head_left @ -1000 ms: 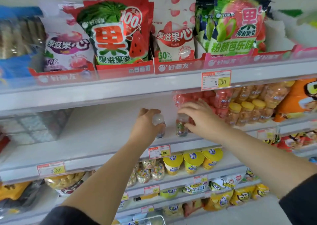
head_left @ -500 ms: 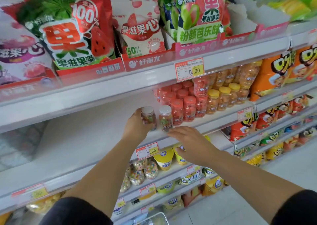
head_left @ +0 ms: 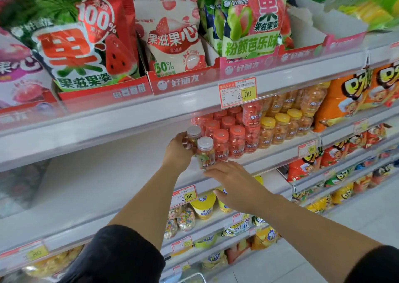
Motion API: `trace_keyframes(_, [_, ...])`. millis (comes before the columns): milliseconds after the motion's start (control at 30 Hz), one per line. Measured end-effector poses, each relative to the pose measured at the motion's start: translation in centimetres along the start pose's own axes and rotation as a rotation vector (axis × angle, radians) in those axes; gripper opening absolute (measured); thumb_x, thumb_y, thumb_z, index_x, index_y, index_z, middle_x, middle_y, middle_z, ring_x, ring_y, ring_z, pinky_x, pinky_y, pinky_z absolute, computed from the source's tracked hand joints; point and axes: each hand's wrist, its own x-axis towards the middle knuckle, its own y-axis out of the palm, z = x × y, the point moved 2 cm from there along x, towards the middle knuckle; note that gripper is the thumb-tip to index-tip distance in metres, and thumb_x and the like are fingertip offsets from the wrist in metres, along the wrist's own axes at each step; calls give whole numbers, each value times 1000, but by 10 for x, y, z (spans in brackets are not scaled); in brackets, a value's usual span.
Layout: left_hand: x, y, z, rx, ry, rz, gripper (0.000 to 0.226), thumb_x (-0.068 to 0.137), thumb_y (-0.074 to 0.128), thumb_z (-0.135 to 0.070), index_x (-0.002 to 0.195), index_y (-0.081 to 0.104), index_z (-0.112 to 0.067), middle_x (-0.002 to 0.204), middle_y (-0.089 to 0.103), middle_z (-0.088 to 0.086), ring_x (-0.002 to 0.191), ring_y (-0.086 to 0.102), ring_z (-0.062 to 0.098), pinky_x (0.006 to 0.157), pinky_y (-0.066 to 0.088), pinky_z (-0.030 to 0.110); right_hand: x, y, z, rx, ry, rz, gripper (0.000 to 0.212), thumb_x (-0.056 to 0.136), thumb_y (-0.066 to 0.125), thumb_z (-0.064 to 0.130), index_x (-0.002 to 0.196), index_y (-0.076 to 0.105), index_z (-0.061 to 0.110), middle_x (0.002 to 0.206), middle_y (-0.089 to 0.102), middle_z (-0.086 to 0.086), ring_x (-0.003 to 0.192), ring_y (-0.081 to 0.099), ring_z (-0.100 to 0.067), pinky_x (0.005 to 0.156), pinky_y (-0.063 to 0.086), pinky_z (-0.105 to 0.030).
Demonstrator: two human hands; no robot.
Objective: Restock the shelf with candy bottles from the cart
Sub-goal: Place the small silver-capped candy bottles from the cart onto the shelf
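Two clear-capped candy bottles stand on the white middle shelf [head_left: 90,183], just left of a block of red-capped bottles [head_left: 236,141]. My left hand [head_left: 178,152] grips the rear clear-capped bottle [head_left: 193,136] from the left. The front clear-capped bottle [head_left: 205,153] stands free. My right hand [head_left: 234,184] hovers below it at the shelf's front edge, fingers stretched out and holding nothing, its fingertips close to the bottle's base.
Yellow-capped bottles [head_left: 280,127] and orange snack bags [head_left: 343,101] fill the shelf to the right. Fruit gummy bags [head_left: 82,45] sit on the shelf above, small cups [head_left: 203,207] on the one below. A wire cart rim [head_left: 192,277] shows at the bottom edge.
Both bottles have moved right, up against the red-capped block. My right hand has let go of its bottle and dropped below the shelf edge. My left hand keeps its grip.
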Motion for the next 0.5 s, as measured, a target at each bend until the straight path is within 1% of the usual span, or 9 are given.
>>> trace_keyframes(67, [2,2,0,-43,-25,-1,51,82,66,-4,129,57,-22,113,68,-1,104,65,24,89,56,45,3,0,0,4,5,-1,54,93,58,25,145,45,22,148,44,7,137,36,-14,118,16,-28])
trace_keyframes(133, [5,3,3,-110,-45,5,48,83,63,-3,126,59,-24,111,68,-2,103,66,24,89,56,47,6,0,0,2,11,7,55,93,59,26,146,45,23,149,43,7,137,36,-15,119,18,-30])
trace_keyframes(233, [5,4,3,-197,-50,16,46,87,56,3,127,58,-21,112,67,-3,104,66,23,91,56,47,10,1,-1,-4,11,14,54,92,61,27,144,47,23,148,45,5,136,38,-17,118,23,-36])
trace_keyframes(333, [-1,1,3,-187,-20,31,56,87,46,11,134,54,-17,116,63,-2,107,63,22,93,55,46,12,2,-1,1,16,14,54,92,62,27,144,48,22,148,45,3,136,39,-19,118,24,-38])
trace_keyframes(400, [-6,0,4,-147,1,77,66,85,44,16,142,47,-17,122,59,-1,106,60,19,88,56,40,12,3,-1,-1,23,20,54,93,61,29,145,46,24,149,42,4,137,36,-19,118,21,-35])
trace_keyframes(500, [-13,-1,5,-82,45,173,78,84,51,17,150,32,-20,127,52,-3,105,56,15,70,50,16,9,3,-1,11,32,15,52,94,59,29,145,46,24,149,41,4,137,35,-19,118,19,-31])
